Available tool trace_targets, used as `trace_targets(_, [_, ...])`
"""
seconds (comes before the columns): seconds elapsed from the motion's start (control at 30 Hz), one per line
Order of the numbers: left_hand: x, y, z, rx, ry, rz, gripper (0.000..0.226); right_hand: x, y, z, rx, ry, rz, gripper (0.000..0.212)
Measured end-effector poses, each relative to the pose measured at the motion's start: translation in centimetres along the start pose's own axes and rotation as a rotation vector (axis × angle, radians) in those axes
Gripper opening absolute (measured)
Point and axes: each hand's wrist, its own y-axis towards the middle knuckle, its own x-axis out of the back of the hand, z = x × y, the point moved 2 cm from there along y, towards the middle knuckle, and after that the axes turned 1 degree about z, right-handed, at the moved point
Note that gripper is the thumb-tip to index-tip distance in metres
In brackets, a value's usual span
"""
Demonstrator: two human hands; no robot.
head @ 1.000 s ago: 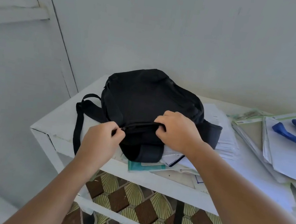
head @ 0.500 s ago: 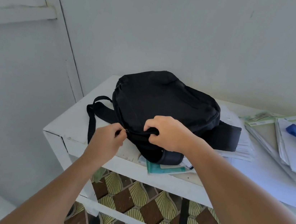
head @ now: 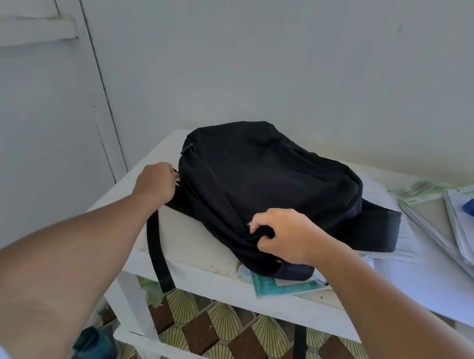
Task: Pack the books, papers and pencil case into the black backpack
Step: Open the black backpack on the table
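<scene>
Black soft fabric: backpack (head: 265,183) lies flat on white table (head: 205,253), atop papers (head: 285,285). Head view: left hand (head: 155,183) pinches something at bag's left edge, likely zipper pull; right hand (head: 285,235) bunches front fabric. Limp, light; best held at seam.

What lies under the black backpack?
A teal-edged booklet and white papers stick out from under the black backpack on the white table. Whatever lies further beneath is covered.
</scene>
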Motion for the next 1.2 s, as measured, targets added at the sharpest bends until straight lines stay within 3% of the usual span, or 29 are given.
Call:
trace_targets(0.13, [-0.4,-2.0,-1.8,-0.044,-0.048,-0.032,0.016,0.2,0.0,-0.1,-0.014,0.073,0.003,0.026])
trace_targets(0.23, [0.7,-5.7,-5.4,-0.379,-0.112,0.035,0.037,1.3,0.1,-0.8,-0.032,0.216,-0.049,0.023])
trace_targets(0.3, [1.0,-8.7,-7.9,-0.634,-0.116,0.166,0.022,2.5,0.1,-1.5,-0.036,0.260,-0.123,0.021])
trace_targets(0.37, [0.7,-10.7,-9.8,-0.731,-0.099,0.252,0.023,3.5,0.2,-2.0,-0.047,0.253,-0.202,0.023])
trace_targets(0.5, [0.2,-11.9,-13.2,-0.680,-0.138,0.418,0.050,4.8,-0.5,-3.0,-0.122,0.153,-0.423,0.033])
trace_targets(0.57, [-0.4,-12.0,-13.9,-0.678,-0.011,0.470,0.073,5.1,-1.2,-3.8,-0.217,0.054,-0.513,0.041])
trace_targets(0.6, [-0.8,-12.0,-14.0,-0.697,0.049,0.464,0.073,5.2,-1.6,-4.3,-0.283,0.031,-0.543,0.044])
trace_targets(0.73, [-1.6,-11.9,-14.1,-0.783,0.183,0.416,0.031,4.8,-3.1,-6.2,-0.587,0.095,-0.621,0.055])
trace_targets(0.8, [-1.7,-12.0,-14.2,-0.806,0.247,0.398,0.026,3.9,-3.3,-6.4,-0.665,0.061,-0.638,0.066])
trace_targets(0.87, [-1.9,-12.2,-14.3,-0.801,0.292,0.360,0.026,3.4,-3.4,-6.5,-0.700,0.194,-0.630,0.077])
trace_targets(1.0, [-2.0,-12.5,-15.1,-0.753,0.274,0.250,0.023,4.4,-3.0,-7.1,-0.618,0.407,-0.582,0.076])
trace_targets(1.2, [0.3,-11.5,-17.1,-0.590,-0.187,0.176,0.022,10.0,-2.3,-6.6,-0.386,0.593,-0.734,0.072])
